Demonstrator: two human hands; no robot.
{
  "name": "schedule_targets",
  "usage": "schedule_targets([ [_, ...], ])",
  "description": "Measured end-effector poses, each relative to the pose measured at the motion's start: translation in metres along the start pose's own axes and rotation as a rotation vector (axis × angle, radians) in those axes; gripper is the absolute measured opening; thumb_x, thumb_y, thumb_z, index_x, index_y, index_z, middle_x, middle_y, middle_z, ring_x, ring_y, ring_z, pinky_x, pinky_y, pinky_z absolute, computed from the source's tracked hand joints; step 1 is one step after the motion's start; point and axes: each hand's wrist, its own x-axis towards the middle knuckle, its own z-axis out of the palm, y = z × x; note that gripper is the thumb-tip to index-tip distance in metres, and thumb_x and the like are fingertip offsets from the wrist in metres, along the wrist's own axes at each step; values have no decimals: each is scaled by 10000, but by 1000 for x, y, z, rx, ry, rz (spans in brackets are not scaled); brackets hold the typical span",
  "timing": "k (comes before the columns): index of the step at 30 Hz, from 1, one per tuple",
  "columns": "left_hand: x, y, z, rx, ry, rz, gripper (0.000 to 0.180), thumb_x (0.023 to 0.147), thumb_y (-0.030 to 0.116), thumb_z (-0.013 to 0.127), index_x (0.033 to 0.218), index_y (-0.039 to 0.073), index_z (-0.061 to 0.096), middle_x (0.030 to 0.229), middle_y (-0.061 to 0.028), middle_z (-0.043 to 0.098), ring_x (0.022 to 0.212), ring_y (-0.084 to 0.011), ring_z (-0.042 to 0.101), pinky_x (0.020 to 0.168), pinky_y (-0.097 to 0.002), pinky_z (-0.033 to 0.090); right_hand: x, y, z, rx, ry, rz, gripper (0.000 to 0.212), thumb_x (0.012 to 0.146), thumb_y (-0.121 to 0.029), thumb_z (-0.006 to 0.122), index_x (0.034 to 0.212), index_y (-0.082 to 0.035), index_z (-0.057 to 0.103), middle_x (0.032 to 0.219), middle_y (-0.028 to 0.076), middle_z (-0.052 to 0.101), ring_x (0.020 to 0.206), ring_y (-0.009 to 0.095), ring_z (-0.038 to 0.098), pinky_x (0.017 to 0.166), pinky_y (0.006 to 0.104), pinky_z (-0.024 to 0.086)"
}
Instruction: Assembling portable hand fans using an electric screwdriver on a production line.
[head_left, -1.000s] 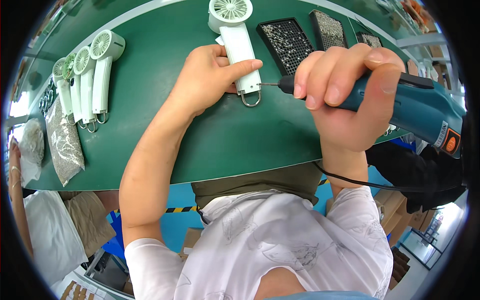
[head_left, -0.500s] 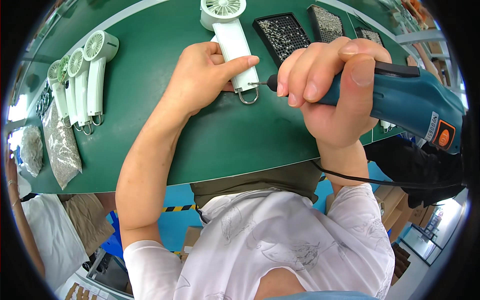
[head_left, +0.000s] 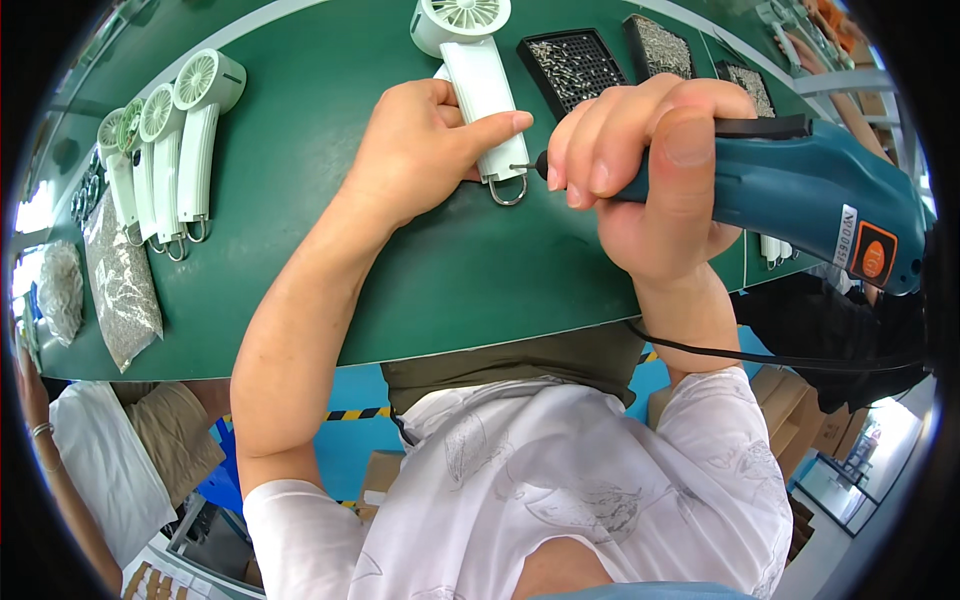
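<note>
Left hand (head_left: 415,150), grip closed about a white handheld fan (head_left: 482,85) at upper centre of the frame, right hand (head_left: 655,190), grip clenched round a teal electric screwdriver (head_left: 790,185) at right, bit at the fan's lower end, green counter (head_left: 450,290) beneath, similar fans (head_left: 197,160) upper left

Left hand (head_left: 415,150) with thumb (head_left: 496,128) outstretched, right hand (head_left: 645,195) in curled grip.

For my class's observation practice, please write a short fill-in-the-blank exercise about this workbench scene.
The left hand holds a white fan by its ____.
The right hand grips a power driver, its bit pointing to the picture's ____ side.
The tabletop is ____ in colour.
Missing words: handle; left; green.
</note>
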Motion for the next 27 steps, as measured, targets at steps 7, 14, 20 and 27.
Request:
schedule_targets([
  [7, -2, 7, 3, 7, 35, -15, 478, 859, 247, 859, 1073, -128, 653, 838, -138, 759, 682, -150, 724, 589, -288, 582, 8, -4, 2, -55, -140, 51, 150, 1088, -233, 542, 1040, -107, 474, 712, 53, 555, 519, 168, 522, 514, 370, 505],
  [14, 5, -2, 1, 13, 49, 14, 466, 846, 248, 868, 1047, -121, 665, 819, -143, 754, 649, -160, 716, 562, -304, 573, -1, 4, 14, 91, 54, 11, 152, 1080, -221, 563, 1038, -113, 465, 670, 48, 516, 503, 171, 502, 503, 367, 494],
  [20, -1, -1, 5, 295, 153, 96, 534, 781, 361, 876, 1008, -92, 704, 826, -230, 740, 753, -329, 754, 706, -427, 594, -4, -7, 9, 117, 82, 14, 167, 1070, -193, 579, 1163, -82, 497, 677, 72, 555, 496, 187, 511, 490, 368, 490],
  [27, -82, 22, -2, 1035, 471, 390, 330, 784, 196, 787, 907, -27, 577, 795, -226, 682, 775, -408, 699, 684, -494, 569, 43, -64, -24, -134, 388, 483, 210, 932, -88, 722, 1082, 47, 665, 835, 135, 674, 442, 121, 534, 420, 278, 445],
])
